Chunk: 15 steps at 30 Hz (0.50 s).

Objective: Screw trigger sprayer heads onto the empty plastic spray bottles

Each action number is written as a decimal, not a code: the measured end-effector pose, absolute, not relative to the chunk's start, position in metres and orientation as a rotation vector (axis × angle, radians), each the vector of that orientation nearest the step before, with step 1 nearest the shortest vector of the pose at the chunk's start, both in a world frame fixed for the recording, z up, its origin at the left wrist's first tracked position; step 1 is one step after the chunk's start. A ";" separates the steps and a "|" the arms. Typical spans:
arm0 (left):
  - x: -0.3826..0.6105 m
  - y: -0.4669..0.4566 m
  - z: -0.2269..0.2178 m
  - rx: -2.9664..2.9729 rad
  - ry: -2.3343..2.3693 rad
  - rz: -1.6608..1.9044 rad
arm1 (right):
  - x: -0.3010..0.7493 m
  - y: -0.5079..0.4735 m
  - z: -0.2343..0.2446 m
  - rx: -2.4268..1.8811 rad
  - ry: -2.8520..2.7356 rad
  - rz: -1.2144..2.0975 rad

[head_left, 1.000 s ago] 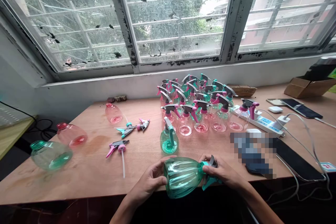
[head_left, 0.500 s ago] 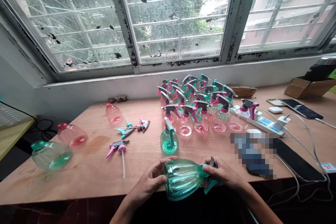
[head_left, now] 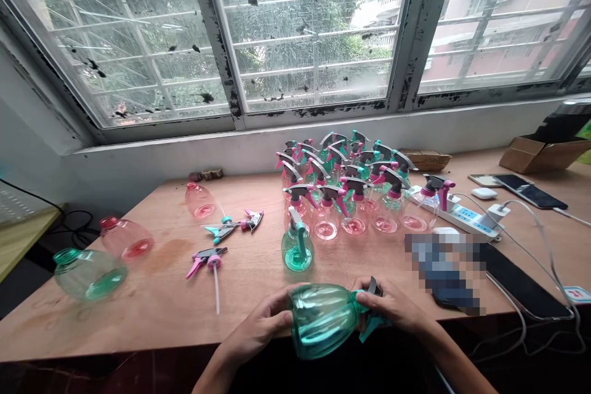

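A green transparent spray bottle (head_left: 325, 321) lies sideways between my hands at the table's front edge, its base to the left. My left hand (head_left: 264, 325) is closed on the base end, thumb in front and the other fingers partly hidden behind. My right hand (head_left: 396, 306) grips the neck and the grey and teal trigger head (head_left: 375, 320), mostly covered by the fingers. Just beyond stands another green spray bottle (head_left: 298, 251), upright with its head on. Loose trigger heads, one pink and grey (head_left: 207, 257) and one teal and grey (head_left: 225, 231), lie to the left.
Several pink and green spray bottles (head_left: 327, 221) stand grouped at the back. Headless bottles, one green (head_left: 90, 277) and two pink (head_left: 129, 237), lie at left. On the right are a power strip (head_left: 466, 217), cables and a black phone (head_left: 524, 283).
The held bottle's base end has dipped slightly toward me, and my left hand has shifted a little with it. My right hand stays at the neck.
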<state>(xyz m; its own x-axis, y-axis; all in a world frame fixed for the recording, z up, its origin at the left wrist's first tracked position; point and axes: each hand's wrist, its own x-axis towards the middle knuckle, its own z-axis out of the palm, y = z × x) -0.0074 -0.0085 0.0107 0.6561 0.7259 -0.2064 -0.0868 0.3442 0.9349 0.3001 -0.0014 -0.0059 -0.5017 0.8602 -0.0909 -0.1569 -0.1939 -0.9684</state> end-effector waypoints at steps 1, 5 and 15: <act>-0.006 -0.009 0.012 1.105 0.674 0.606 | 0.300 -0.001 -0.005 -0.873 -1.325 1.791; -0.002 -0.009 0.017 1.107 0.625 0.746 | 0.299 -0.002 -0.005 -0.873 -1.318 1.813; 0.000 -0.009 0.023 1.171 0.582 0.634 | 0.299 -0.002 -0.004 -0.890 -1.355 1.773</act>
<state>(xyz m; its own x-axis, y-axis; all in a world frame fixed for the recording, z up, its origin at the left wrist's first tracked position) 0.0001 -0.0093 0.0228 0.6902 0.7183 -0.0877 -0.1484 0.2592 0.9544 0.2989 -0.0021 -0.0042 -0.5001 0.8607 -0.0953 -0.1340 -0.1856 -0.9734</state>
